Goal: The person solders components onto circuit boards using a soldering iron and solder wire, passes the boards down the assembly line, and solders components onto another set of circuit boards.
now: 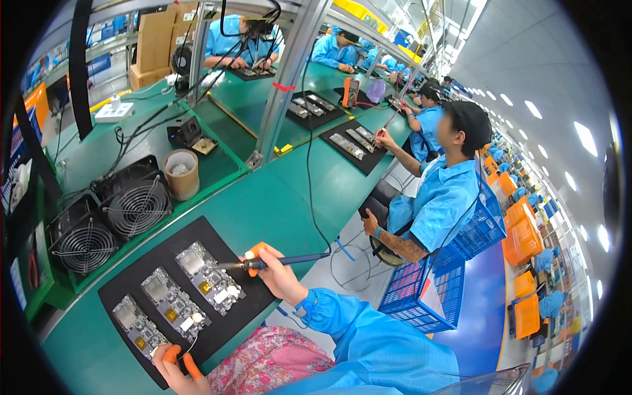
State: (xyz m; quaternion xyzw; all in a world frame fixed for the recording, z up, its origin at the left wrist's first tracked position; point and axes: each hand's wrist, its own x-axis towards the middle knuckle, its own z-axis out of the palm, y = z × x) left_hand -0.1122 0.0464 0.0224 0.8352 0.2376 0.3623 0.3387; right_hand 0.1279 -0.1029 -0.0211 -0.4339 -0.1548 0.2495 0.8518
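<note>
My right hand (280, 275), with an orange finger cot, is closed round a soldering iron (257, 264). Its metal tip reaches over the right-hand circuit board (209, 280). Two more circuit boards, the middle one (172, 304) and the left one (137, 327), lie beside it on a black mat (253, 295). At the near corner of the left board is my left hand (176, 368), orange cots on its fingers. Those fingers are bent around what appears to be a thin pale wire (193, 345); their exact grip is partly hidden.
Two black fans (136, 205) with wire guards and a cardboard tub (181, 174) stand beyond the mat. The iron's cable (309, 151) hangs near a metal post (284, 85). At right a co-worker (438, 191) sits by blue crates (421, 296). Another mat with boards (355, 146) lies farther along.
</note>
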